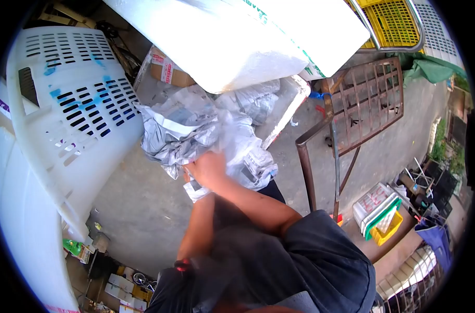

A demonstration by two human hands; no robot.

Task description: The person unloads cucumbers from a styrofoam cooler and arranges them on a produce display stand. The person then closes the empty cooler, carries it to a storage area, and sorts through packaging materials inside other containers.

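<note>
My right hand (pixel 208 169) reaches across my left forearm and is closed on a crumpled grey-and-white plastic mailing bag (pixel 180 133). The bag bunches up in front of me, and part of it is smeared by motion. Beneath its folds lies my left hand (pixel 187 176), mostly covered, with only a sliver of skin showing; its fingers are hidden. A red band circles my left wrist. To the right, another white mailing bag (pixel 253 156) with printed labels hangs close against my right hand. More wrapped parcels (pixel 255 99) rest just beyond, in a white foam box (pixel 300 91).
A large white foam block or lid (pixel 258 41) juts over the box, which also holds a taped cardboard carton (pixel 169 70). White slotted plastic crates (pixel 91 88) stand at left. On the right are a rusty metal-frame cart (pixel 365 99) and stacked coloured baskets (pixel 380 214).
</note>
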